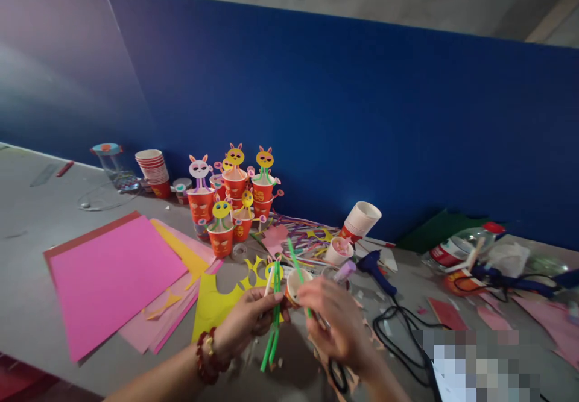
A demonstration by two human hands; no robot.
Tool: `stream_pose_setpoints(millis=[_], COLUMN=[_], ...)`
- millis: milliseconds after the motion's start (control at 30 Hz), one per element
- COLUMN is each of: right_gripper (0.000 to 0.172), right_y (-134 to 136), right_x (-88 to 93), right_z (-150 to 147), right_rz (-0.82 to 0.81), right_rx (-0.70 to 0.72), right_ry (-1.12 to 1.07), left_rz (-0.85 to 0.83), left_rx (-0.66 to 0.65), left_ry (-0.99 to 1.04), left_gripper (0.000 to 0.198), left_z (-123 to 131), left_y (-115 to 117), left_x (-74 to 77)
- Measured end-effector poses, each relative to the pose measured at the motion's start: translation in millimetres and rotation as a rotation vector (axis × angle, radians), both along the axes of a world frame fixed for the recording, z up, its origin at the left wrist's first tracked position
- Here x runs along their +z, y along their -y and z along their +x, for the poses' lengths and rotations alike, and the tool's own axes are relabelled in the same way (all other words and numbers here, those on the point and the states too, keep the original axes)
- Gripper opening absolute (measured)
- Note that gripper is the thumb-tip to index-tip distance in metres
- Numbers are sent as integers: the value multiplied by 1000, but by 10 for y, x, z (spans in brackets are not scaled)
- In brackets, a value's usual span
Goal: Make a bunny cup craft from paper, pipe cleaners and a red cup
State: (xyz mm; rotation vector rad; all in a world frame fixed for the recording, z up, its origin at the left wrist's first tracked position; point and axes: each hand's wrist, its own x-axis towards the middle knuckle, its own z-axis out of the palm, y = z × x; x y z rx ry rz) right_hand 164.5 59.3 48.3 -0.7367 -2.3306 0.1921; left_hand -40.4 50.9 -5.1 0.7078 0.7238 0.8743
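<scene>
My left hand is pinched round green straws that point up and down past the thumb. A white stick rises beside them. Just behind the straws shows a yellow cat face with pink ears; whether it is attached to them I cannot tell. My right hand has its fingers closed on another green straw, tilted to the upper left. Between the hands is a paper cup, partly hidden by fingers. Beneath the right hand a black loop, perhaps a scissors handle, is visible.
Red cups with cat figures stand centre-left. Pink paper and yellow cut paper lie left. Loose straws, stacked cups and a blue glue gun with black cord are right of centre. A bottle lies far right.
</scene>
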Motion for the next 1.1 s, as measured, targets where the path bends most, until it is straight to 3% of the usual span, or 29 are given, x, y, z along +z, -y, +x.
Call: stream_pose_setpoints(millis=[100, 267, 400, 500, 567, 633, 700, 867, 1100], right_gripper=[36, 25, 36, 35, 19, 12, 18, 24, 31], right_y=[297, 456, 507, 479, 407, 315, 233, 143, 90], right_x=[-99, -194, -272, -324, -340, -356, -382, -440, -338], right_z=[-68, -203, -197, -175, -193, -231, -270, -299, -286], right_rz=[-6, 53, 14, -183, -440, -754, -907, -963, -1016], right_rx=[150, 154, 168, -69, -274, -259, -190, -203, -198], right_ry=[76, 190, 85, -266, -516, -637, -681, -801, -809], left_rz=[12, 66, 82, 73, 78, 89, 95, 86, 62], left_rx=[-18, -17, -2, -14, -43, -71, -94, -172, -203], left_ry=[36, 27, 11, -5, -30, -55, -75, -137, -175], left_gripper=[40, 43, 43, 44, 44, 44, 44, 49, 51], left_z=[-2, 14, 6, 5, 15, 29, 37, 15, -12], left_y=[16, 47, 59, 74, 89, 103, 112, 114, 118], left_x=[-16, -11, 17, 34, 38, 31, 16, -13, -6])
